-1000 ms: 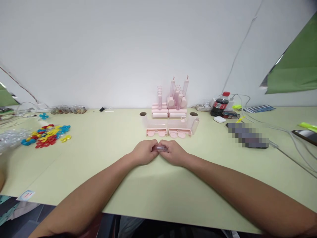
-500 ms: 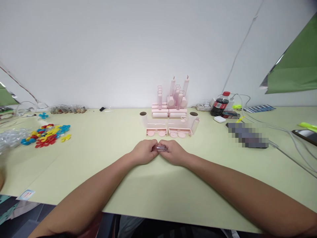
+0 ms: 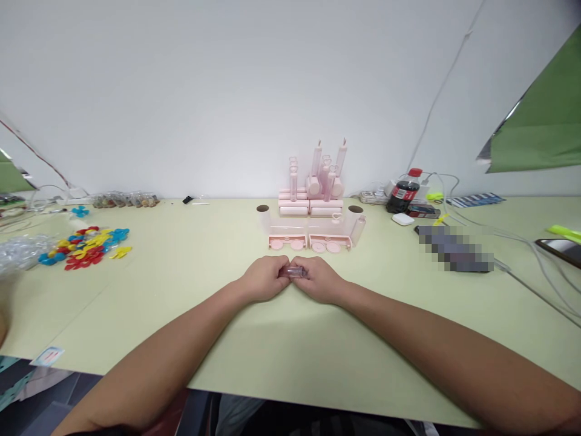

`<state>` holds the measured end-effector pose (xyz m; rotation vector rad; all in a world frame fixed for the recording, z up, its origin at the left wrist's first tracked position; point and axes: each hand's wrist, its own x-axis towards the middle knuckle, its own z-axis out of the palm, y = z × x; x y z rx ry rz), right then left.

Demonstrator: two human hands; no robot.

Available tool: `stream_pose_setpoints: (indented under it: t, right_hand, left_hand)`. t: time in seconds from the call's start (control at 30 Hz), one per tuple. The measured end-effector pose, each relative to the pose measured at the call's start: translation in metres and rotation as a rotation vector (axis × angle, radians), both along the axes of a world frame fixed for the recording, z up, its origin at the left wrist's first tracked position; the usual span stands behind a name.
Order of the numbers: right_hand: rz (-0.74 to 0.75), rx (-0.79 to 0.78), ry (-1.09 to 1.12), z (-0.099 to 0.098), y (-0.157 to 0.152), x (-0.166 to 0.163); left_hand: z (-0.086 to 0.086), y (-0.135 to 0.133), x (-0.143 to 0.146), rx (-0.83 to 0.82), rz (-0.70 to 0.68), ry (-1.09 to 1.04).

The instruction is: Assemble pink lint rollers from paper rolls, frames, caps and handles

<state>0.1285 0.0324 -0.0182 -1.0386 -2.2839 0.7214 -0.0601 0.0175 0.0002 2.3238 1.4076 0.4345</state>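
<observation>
Since a two-ended hold presumably steadies it, the clear tube (image 3: pixel 295 272) lies crosswise btwn L hand (image 3: pixel 265 278) & R hand (image 3: pixel 319 279), each grip pinching one end.

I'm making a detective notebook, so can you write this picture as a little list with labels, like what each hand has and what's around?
Left hand: grips a see-through tube
Right hand: grips the same tube
Just beyond the hands: two open pink trays
Left side: red, yellow and blue plastic pieces
Right side: dark drink bottle with a red cap
Table: pale green
</observation>
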Motion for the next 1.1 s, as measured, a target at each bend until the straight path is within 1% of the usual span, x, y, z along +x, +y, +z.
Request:
stream_pose_setpoints:
  t: [0.5,0.77,0.97,1.1]
  right_hand:
    - [0.005,0.014,-0.006,-0.0011,0.0006,0.0004]
    - [-0.002,0.006,-0.006,0.0002,-0.0001,-0.0004]
    - [0.000,0.010,-0.008,0.0004,0.0003,-0.0004]
    - [0.001,0.012,-0.007,0.0007,-0.0001,0.0000]
  left_hand:
    - [0.0020,-0.0008,0.0015,-0.016,0.009,0.020]
    - [0.0001,-0.0002,0.0008,-0.002,0.005,0.010]
    - [0.0024,-0.0013,0.0021,-0.026,0.020,0.017]
    - [0.0017,-0.0004,0.0019,-0.011,0.010,0.020]
